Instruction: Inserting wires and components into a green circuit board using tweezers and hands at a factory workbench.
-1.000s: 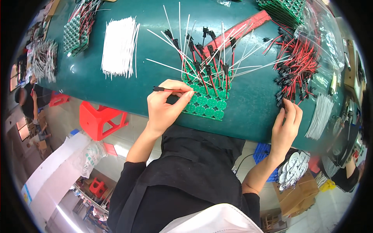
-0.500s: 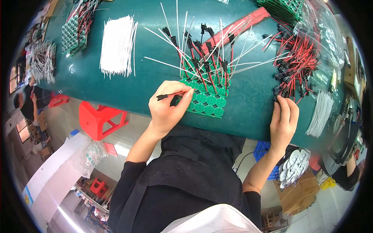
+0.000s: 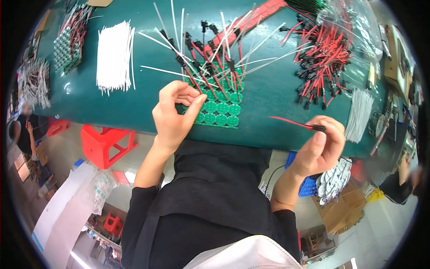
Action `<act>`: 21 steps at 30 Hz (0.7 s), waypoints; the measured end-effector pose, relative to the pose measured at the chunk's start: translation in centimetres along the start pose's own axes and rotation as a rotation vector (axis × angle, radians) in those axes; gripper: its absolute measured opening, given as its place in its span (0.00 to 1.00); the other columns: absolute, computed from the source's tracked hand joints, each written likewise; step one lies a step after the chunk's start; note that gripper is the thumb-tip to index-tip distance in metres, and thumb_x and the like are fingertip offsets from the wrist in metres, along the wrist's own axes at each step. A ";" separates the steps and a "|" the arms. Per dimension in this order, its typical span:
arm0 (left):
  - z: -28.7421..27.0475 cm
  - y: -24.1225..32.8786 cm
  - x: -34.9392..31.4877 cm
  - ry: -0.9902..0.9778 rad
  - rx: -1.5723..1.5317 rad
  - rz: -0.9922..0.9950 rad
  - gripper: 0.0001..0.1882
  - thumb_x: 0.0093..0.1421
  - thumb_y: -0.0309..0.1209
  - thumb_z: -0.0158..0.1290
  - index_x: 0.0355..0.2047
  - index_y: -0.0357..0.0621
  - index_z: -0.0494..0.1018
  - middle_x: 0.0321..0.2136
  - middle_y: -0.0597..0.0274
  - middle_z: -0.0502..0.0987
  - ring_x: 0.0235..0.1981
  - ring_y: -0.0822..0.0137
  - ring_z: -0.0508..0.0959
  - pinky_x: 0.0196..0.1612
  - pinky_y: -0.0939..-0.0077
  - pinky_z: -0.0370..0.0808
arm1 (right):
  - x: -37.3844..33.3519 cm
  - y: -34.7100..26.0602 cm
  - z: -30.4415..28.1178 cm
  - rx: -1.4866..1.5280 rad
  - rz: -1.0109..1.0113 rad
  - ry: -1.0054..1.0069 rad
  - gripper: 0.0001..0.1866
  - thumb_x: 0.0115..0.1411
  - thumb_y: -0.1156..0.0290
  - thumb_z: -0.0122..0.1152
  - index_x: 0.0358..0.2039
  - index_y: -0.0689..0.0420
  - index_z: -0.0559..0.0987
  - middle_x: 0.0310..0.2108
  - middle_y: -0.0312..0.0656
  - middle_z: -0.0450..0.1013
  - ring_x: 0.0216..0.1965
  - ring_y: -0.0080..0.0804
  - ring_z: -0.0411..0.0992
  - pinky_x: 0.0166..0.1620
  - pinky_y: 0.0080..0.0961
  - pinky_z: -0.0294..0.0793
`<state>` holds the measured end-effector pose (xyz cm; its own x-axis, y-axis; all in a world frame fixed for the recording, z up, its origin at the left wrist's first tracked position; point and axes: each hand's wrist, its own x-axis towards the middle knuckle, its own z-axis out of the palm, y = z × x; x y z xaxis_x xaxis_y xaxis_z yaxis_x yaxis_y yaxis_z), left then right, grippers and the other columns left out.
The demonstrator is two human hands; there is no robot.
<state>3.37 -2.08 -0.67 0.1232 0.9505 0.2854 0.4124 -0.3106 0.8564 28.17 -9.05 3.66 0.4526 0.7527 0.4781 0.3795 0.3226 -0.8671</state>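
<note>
Your right grip (image 3: 320, 145) holds a red-wired connector lead (image 3: 319, 128) over the desk (image 3: 260, 101); your left grip (image 3: 174, 112), narrow, is at the green board panel (image 3: 221, 119); its contents cannot be told.

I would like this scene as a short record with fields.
Left grip: over the left side of green panel of round circuit boards; contents unclear
Right grip: holding red wire lead with black plastic plug
Right of panel: tangled heap of red wires with black plugs
Left of panel: bundle of thin white strips
Surface: dark green tabletop
</note>
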 end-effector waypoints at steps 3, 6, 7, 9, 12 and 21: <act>-0.2 -0.2 0.1 -0.068 0.081 0.053 0.23 0.52 0.18 0.64 0.45 0.36 0.65 0.31 0.58 0.77 0.28 0.74 0.79 0.31 0.84 0.76 | 0.0 -0.1 1.2 0.220 0.187 -0.036 0.09 0.60 0.74 0.56 0.38 0.67 0.72 0.34 0.46 0.69 0.30 0.29 0.69 0.34 0.22 0.72; 0.2 0.1 0.5 -0.026 0.010 0.055 0.18 0.50 0.19 0.66 0.38 0.38 0.70 0.31 0.60 0.75 0.24 0.75 0.78 0.27 0.83 0.75 | 0.1 -0.5 2.2 0.382 0.278 -0.085 0.08 0.60 0.75 0.56 0.37 0.66 0.72 0.35 0.45 0.69 0.30 0.27 0.69 0.33 0.20 0.73; -0.4 0.7 0.3 -0.029 -0.019 0.035 0.14 0.52 0.21 0.64 0.38 0.39 0.74 0.31 0.61 0.74 0.26 0.75 0.76 0.27 0.83 0.73 | 0.2 -0.7 2.7 0.429 0.314 -0.128 0.07 0.61 0.75 0.56 0.37 0.66 0.72 0.35 0.45 0.68 0.30 0.26 0.69 0.33 0.20 0.74; -2.1 2.8 0.6 -0.233 -0.129 -0.013 0.11 0.55 0.23 0.62 0.38 0.38 0.76 0.30 0.61 0.74 0.28 0.74 0.75 0.31 0.80 0.73 | 0.2 -0.8 3.3 0.488 0.353 -0.242 0.08 0.61 0.75 0.56 0.38 0.66 0.73 0.35 0.44 0.68 0.31 0.25 0.69 0.35 0.19 0.75; -3.1 4.5 1.3 -0.725 -0.435 -0.197 0.09 0.59 0.28 0.58 0.39 0.38 0.81 0.29 0.64 0.73 0.32 0.70 0.74 0.37 0.75 0.71 | 0.0 -1.1 4.9 0.608 0.478 -0.375 0.08 0.61 0.77 0.56 0.39 0.67 0.73 0.36 0.43 0.68 0.33 0.22 0.69 0.37 0.16 0.76; -4.0 3.1 0.4 -0.461 -0.886 -0.619 0.06 0.60 0.21 0.57 0.37 0.32 0.76 0.35 0.56 0.79 0.30 0.72 0.79 0.35 0.80 0.78 | -0.9 -1.3 6.2 0.231 0.411 -0.682 0.12 0.57 0.79 0.63 0.42 0.62 0.77 0.35 0.40 0.72 0.34 0.23 0.72 0.34 0.18 0.73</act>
<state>1.12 -2.75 3.82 0.5123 0.8004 -0.3113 -0.2334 0.4786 0.8464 22.27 -6.59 3.48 -0.0982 0.9951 -0.0087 0.0820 -0.0006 -0.9966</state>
